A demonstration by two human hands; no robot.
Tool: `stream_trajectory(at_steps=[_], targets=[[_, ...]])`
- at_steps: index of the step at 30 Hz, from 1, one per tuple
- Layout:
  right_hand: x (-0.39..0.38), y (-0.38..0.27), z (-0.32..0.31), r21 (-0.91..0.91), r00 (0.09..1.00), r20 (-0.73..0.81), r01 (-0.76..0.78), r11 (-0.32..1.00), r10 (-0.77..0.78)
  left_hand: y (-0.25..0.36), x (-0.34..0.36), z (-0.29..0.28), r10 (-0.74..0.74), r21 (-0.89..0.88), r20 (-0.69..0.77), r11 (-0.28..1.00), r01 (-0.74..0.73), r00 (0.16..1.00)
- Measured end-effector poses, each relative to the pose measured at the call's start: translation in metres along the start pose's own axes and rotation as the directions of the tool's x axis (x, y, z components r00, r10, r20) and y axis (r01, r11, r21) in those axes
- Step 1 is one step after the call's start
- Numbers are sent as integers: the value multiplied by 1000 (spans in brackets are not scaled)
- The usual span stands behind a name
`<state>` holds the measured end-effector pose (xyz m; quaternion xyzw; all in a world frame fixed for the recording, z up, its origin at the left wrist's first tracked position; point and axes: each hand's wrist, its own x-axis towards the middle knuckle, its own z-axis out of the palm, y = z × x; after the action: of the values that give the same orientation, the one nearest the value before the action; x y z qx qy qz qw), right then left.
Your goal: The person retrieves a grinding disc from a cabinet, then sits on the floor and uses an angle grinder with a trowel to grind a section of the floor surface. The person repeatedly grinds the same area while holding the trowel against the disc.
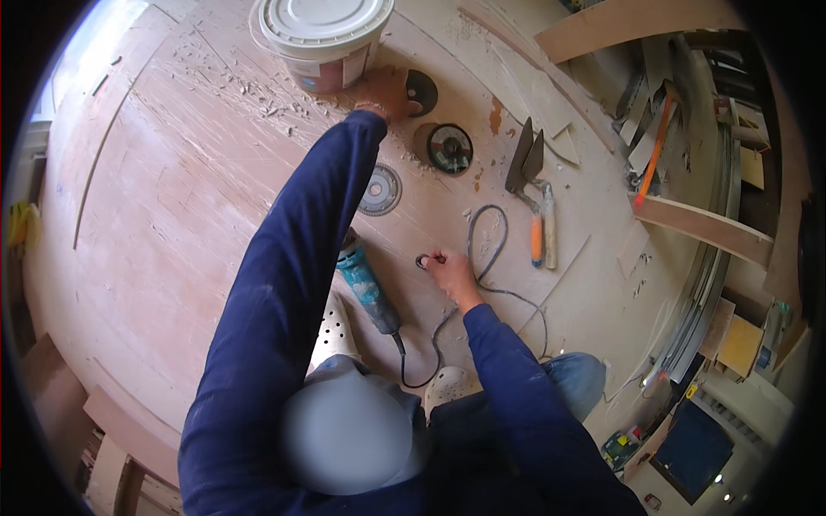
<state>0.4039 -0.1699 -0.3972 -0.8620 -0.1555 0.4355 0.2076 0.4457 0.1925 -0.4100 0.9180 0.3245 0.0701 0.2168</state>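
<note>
My left hand (387, 91) reaches beside the white lidded bucket (323, 33), its fingers curled at the edge of a dark disc (422, 91). My right hand (449, 273) pinches a small dark ring (422, 262) low over the floor. A disc with a dark centre (449, 147) and a grey metal disc (379, 188) lie between them. The teal angle grinder (367, 289) lies left of my right hand, partly under my left sleeve; its cord loops round to the right.
Two trowels (538, 202) lie to the right on the dusty board floor (138, 241). An orange-handled tool (655, 144), curved wood strips (701, 225), metal profiles (688, 340) and board offcuts line the right side. More boards (133, 421) lie lower left. My shoes and knee show below.
</note>
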Motion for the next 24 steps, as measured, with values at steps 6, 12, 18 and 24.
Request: stream_trajectory(at_steps=[6, 12, 18, 24], targets=[[7, 19, 2, 291, 996, 53, -79, 954, 67, 12, 20, -9, -92, 152, 114, 986, 74, 989], [2, 6, -5, 274, 996, 30, -91, 957, 86, 8, -22, -68, -20, -550, 180, 827, 117, 983], [3, -35, -17, 691, 966, 254, -141, 709, -56, -27, -192, -139, -363, -798, 534, 82, 598, 763], [1, -70, -15, 820, 935, 292, -137, 556, -201, -35, -301, -97, -490, -790, 564, -86, 607, 665]])
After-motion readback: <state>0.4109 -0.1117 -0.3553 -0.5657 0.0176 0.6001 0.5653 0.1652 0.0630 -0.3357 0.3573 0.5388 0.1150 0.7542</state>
